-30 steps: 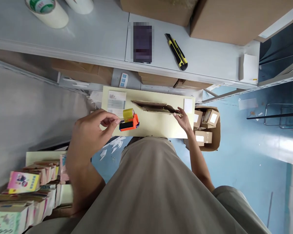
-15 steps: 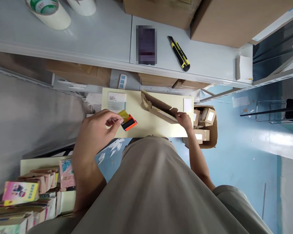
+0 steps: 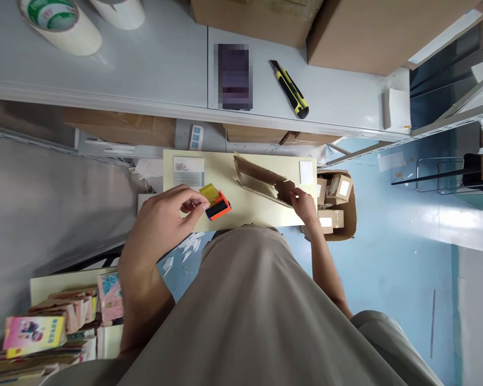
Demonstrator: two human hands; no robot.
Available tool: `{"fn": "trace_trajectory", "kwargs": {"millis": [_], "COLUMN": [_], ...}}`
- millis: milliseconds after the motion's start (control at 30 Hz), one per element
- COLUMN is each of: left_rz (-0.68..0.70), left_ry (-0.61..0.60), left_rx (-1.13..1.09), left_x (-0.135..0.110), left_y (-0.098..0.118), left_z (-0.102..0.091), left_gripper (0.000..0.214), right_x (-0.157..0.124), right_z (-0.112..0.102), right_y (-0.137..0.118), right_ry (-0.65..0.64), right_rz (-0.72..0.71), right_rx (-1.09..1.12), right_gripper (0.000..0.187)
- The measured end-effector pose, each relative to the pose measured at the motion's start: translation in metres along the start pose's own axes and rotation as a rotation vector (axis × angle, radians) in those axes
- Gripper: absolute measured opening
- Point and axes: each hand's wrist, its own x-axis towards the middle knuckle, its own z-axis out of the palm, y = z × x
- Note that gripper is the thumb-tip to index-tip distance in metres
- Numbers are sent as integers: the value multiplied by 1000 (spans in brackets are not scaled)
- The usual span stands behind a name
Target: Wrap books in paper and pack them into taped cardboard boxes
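Observation:
My left hand (image 3: 173, 217) pinches a small yellow, orange and black item (image 3: 218, 208) between thumb and fingers, above the left half of the pale yellow table (image 3: 221, 214); its exact kind is unclear. My right hand (image 3: 304, 205) has its fingers closed on the right end of a thin brown cardboard box (image 3: 261, 188). The box is unfolded into an open frame and tilted over the table. A printed card or leaflet (image 3: 189, 171) lies at the table's left, and a white label-like piece (image 3: 306, 172) at its right.
Above the table runs a grey shelf (image 3: 145, 69) with a yellow-black utility knife (image 3: 290, 90), a blurred dark item (image 3: 235, 78), tape rolls (image 3: 76, 35) and large cartons (image 3: 354, 32). A carton of small boxes (image 3: 352, 214) stands at right. Stacked booklets (image 3: 34, 332) lie lower left.
The cardboard box has opened wider between its panels in my right hand. My left hand and its small item have shifted slightly right. The whole view has shifted a little.

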Motion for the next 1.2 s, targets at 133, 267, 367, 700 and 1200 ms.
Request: {"fn": "trace_trajectory", "kwargs": {"millis": [133, 267, 367, 700, 1200], "left_rz": [37, 50, 47, 60, 135], "left_ry": [-32, -50, -65, -181, -216], "left_rx": [-6, -5, 2, 41, 93], "left_x": [4, 9, 13, 25, 37], "left_y": [11, 19, 23, 28, 67], "left_z": [2, 7, 11, 44, 62], "left_gripper": [19, 16, 16, 18, 21], "right_x": [5, 8, 9, 33, -4], "right_z": [1, 2, 5, 23, 27], "right_y": [8, 18, 25, 54, 12], "right_ry": [22, 31, 38, 145, -222], "right_rz": [36, 22, 4, -18, -447], "right_rx": [100, 142, 155, 292, 624], "right_gripper": [34, 47, 58, 87, 74]}}
